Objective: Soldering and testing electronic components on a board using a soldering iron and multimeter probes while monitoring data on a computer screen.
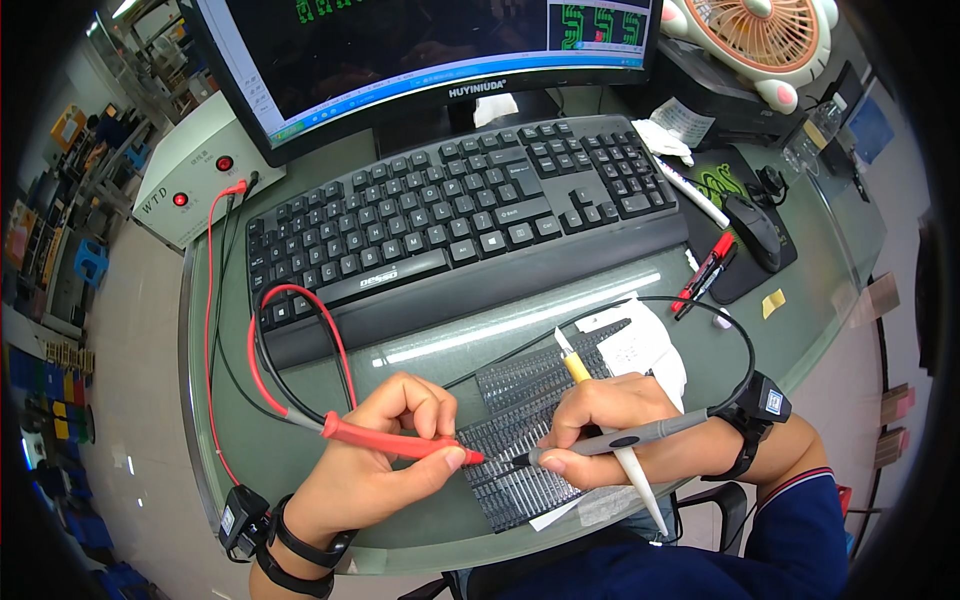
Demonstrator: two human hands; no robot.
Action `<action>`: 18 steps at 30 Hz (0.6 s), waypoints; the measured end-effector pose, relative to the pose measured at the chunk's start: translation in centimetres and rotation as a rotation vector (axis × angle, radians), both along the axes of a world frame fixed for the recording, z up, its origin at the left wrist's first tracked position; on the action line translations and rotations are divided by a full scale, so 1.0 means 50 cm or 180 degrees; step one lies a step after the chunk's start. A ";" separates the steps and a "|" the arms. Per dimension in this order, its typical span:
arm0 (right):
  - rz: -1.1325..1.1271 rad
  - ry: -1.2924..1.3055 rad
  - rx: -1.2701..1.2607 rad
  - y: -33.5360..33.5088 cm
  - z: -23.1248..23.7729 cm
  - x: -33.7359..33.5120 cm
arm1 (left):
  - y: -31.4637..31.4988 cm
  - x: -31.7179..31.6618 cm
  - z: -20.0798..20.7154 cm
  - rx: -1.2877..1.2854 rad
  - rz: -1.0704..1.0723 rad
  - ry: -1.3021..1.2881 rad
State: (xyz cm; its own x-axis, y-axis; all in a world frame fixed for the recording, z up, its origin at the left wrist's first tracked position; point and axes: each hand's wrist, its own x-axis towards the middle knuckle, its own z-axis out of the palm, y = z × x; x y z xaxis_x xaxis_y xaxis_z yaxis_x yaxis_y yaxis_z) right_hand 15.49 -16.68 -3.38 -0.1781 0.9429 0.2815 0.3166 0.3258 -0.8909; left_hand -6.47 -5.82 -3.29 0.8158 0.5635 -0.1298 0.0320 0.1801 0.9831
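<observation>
The left hand was closed in a pen grip around a red test probe, its metal tip touching the black strip-patterned circuit panel that lay on the glass desk just in front of the black keyboard. The right hand was likewise closed, holding a grey test probe whose tip met the same panel just beside the red one; the same hand also held a yellow-and-white pen-shaped tool, which ran upright through its fingers with its point toward the keyboard. A red lead looped from the red probe past the keyboard's left end, and a black lead arced from the grey probe round behind the right wrist. White paper sheets lay under and beside the panel, near the keyboard's front right corner. Left of the keyboard stood a white test box with two red buttons. Behind the keyboard rose a black monitor. Right of the keyboard sat a black mouse on its pad, with a red marker and a white pen close by. Well behind the keyboard's right end stood an orange-and-white desk fan. Both wrists wore black bands with small devices
</observation>
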 end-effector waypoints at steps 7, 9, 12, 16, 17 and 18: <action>0.0005 0.0009 -0.0042 0.001 0.008 0.003 | -0.001 0.003 0.003 -0.0020 -0.0029 0.0045; 0.0127 -0.0201 -0.0261 0.001 0.018 0.006 | -0.004 -0.001 0.008 0.0010 -0.0006 0.0063; 0.0116 -0.0205 -0.0251 0.001 0.018 0.005 | -0.003 -0.002 0.008 0.0040 -0.0024 0.0075; 0.0090 -0.0222 -0.0260 0.001 0.015 0.007 | 0.002 0.004 0.006 0.0095 -0.0107 0.0129; 0.0092 -0.0214 -0.0286 0.001 0.015 0.008 | 0.001 0.004 0.006 0.0096 -0.0105 0.0132; 0.0093 -0.0207 -0.0312 0.000 0.015 0.008 | 0.001 0.004 0.006 0.0088 -0.0099 0.0129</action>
State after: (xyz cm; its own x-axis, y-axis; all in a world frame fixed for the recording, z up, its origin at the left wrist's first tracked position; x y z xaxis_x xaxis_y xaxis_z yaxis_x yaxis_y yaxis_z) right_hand 15.89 -16.65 -2.64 -0.2206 0.9595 0.1751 0.3664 0.2479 -0.8968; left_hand -6.29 -5.79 -2.98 0.8274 0.5419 -0.1477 0.0769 0.1511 0.9855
